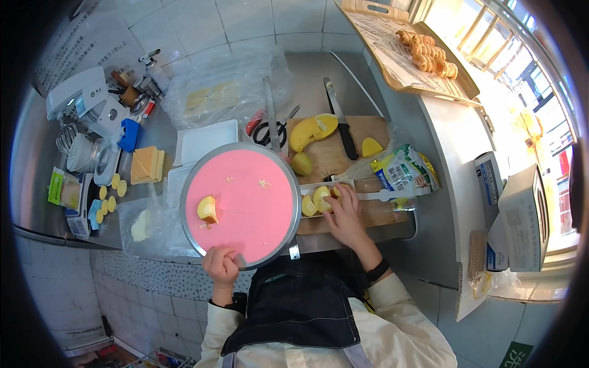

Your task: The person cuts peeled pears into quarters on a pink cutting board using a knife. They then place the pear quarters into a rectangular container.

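My left hand grips the near rim of a round metal pan with a pink surface. One cut piece of yellow, brown-edged pastry lies on the pink surface among a few crumbs. My right hand reaches into a narrow white box, its fingers around a piece of pastry that they partly hide. Beside it in the box sit more yellow pieces. Under the box is a wooden cutting board.
On the board lie mango pieces and a black-handled knife. Scissors, a steel ruler and white foam trays lie behind the pan. Cheese slices are at left, a foil pouch at right. A wooden tray holds twisted pastries.
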{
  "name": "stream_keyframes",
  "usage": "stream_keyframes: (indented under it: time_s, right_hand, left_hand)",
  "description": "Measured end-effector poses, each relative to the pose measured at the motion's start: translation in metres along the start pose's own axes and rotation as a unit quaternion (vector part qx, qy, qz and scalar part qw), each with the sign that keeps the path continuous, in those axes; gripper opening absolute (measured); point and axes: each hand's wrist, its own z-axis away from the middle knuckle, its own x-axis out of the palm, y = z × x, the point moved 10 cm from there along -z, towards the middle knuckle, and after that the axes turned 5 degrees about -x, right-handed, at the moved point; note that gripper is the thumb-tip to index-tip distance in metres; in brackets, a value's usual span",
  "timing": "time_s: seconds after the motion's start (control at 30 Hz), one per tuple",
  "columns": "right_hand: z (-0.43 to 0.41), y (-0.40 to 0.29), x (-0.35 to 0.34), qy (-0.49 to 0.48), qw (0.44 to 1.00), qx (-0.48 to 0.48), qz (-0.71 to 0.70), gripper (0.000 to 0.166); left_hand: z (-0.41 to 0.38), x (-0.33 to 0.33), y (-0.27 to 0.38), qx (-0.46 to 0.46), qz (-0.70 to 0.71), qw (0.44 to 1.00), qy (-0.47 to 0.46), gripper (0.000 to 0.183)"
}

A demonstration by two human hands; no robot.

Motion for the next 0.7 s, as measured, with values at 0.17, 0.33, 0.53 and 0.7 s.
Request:
stream_keyframes:
  time_s: [0.17, 0.33, 0.53, 0.7]
  right_hand:
    - [-0.004, -0.003, -0.001, 0.004, 1.000, -0.013, -0.002, 0.034]
    - [-0.008, -0.005, -0.001, -0.018, 1.000, -0.017, -0.011, 0.033]
    - [-0.002, 0.013, -0.021, 0.007, 0.958, 0.048, -0.284, 0.036]
    - [-0.016, -0.067, -0.110, -0.047, 0.749, -0.031, -0.660, 0.052]
  left_hand:
    - [-0.004, -0.001, 0.006, 0.006, -0.007, 1.000, 0.002, 0.017]
    - [-0.003, -0.001, 0.007, 0.004, -0.013, 1.000, -0.001, 0.017]
    - [-0.001, 0.000, 0.004, 0.006, -0.016, 1.000, -0.003, 0.018]
    - [0.000, 0.000, 0.007, 0.009, -0.013, 1.000, 0.004, 0.018]
